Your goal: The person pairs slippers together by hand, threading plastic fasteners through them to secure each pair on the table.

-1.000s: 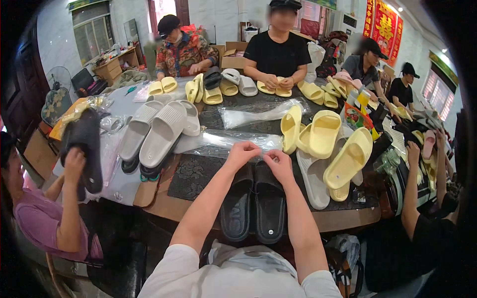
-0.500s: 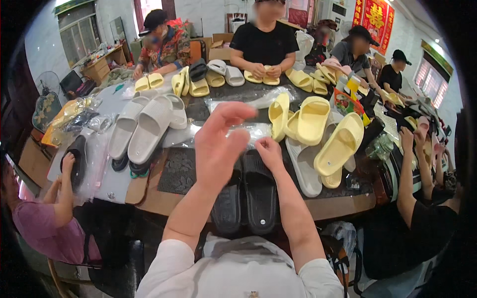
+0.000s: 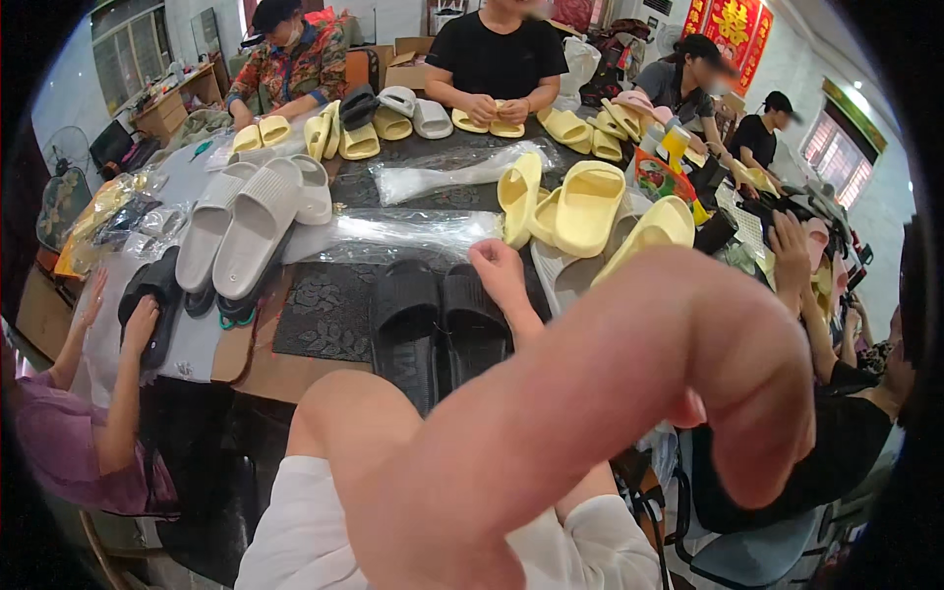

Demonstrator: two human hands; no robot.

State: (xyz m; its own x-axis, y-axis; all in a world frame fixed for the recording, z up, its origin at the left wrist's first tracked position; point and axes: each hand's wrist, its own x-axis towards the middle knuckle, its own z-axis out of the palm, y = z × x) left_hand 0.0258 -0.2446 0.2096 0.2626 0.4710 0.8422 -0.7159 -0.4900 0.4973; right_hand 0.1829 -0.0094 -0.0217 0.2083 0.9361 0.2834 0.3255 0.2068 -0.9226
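1. The table (image 3: 295,369) is dark and long, crowded with foam slides, with several people seated around it.
2. The left hand (image 3: 747,393) is raised close to the camera, blurred and huge in view, well above the table; its fingers curl inward, but I cannot tell whether they hold anything.
3. A clear plastic bag (image 3: 403,231) lies flat across the table, just beyond the black slides.
4. The pair of black slides (image 3: 438,324) lies side by side at the near table edge, toes pointing away.
5. The right hand (image 3: 499,270) rests at the far end of the right black slide, fingers closed, pinching the bag's edge.
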